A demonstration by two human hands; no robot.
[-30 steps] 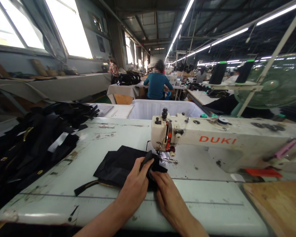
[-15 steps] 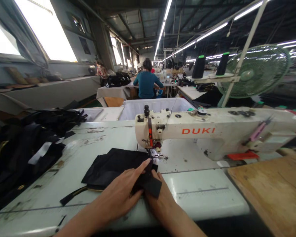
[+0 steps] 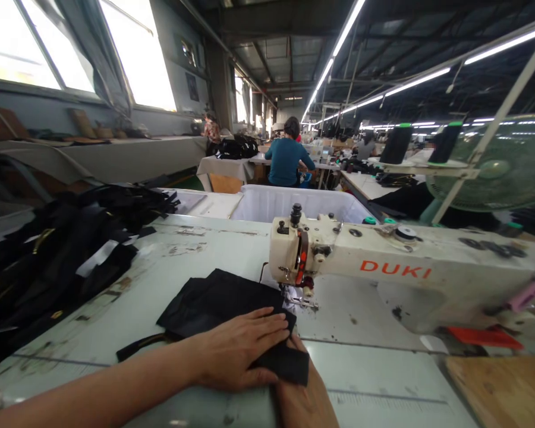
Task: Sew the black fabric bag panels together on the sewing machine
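A black fabric piece point(image 3: 220, 297) lies on the pale table, its far right edge close to the presser foot point(image 3: 296, 298) of the sewing machine point(image 3: 352, 252). My left hand point(image 3: 243, 348) rests flat on top of this fabric, fingers stretched out toward the needle area. Under the fabric's near right corner, my right hand point(image 3: 310, 398) holds its edge, with the fingers mostly covered. A short black flap point(image 3: 288, 364) hangs over the back of that hand. To the left, a narrow black strip with a zipper point(image 3: 140, 345) sticks out from the fabric.
A heap of black pieces point(image 3: 71, 255) covers the table's left side. Behind the machine stands a white bin point(image 3: 289, 199). Thread cones point(image 3: 396, 144) and a fan point(image 3: 494, 166) are at right, above a wooden board point(image 3: 503, 386). A person in teal point(image 3: 286, 160) sits ahead.
My left hand has gone from pointing fingers near the needle to lying flat on the fabric. The fabric's edge has come slightly toward me from the presser foot. The view has turned left.
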